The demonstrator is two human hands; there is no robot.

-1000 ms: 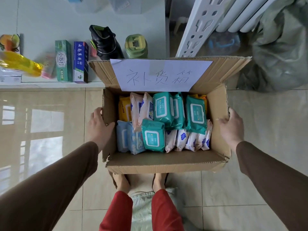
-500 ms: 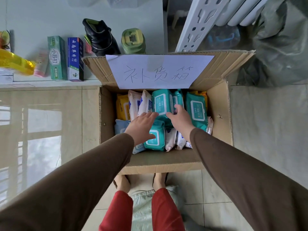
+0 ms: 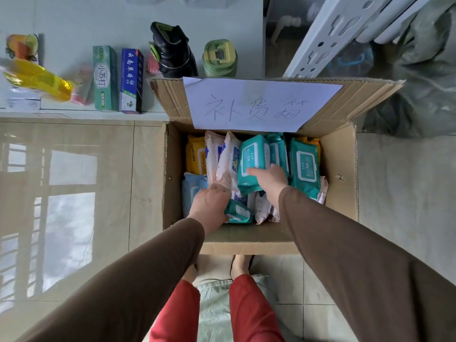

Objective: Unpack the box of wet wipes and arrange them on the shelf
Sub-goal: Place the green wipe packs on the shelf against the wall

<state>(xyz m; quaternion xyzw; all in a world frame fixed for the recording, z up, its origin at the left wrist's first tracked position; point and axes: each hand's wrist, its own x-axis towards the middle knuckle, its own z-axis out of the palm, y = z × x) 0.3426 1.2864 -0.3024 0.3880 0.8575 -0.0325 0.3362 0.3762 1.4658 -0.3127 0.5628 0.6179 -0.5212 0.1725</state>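
Observation:
An open cardboard box [image 3: 341,174] on the floor holds several wet wipe packs: teal, pink-white, yellow and light blue. My right hand [image 3: 270,180] grips an upright teal pack [image 3: 251,156] near the middle of the box. My left hand [image 3: 211,204] reaches down at the front left and grips a smaller teal pack [image 3: 238,213] lying low in the box. A white paper label [image 3: 256,104] with handwriting covers the far flap. The white shelf [image 3: 74,23] lies beyond the box, at the upper left.
On the shelf stand a green toothpaste box [image 3: 104,77], a blue toothpaste box [image 3: 130,80], a yellow bottle [image 3: 37,80], a black item [image 3: 172,53] and a green-lidded jar [image 3: 219,58]. A white perforated upright [image 3: 328,38] rises at the right. A grey-green bag [image 3: 424,70] lies far right.
Both hands left the box's outer sides and went inside. The right hand closed on the upright teal pack; the left hand sank lower onto the small teal pack.

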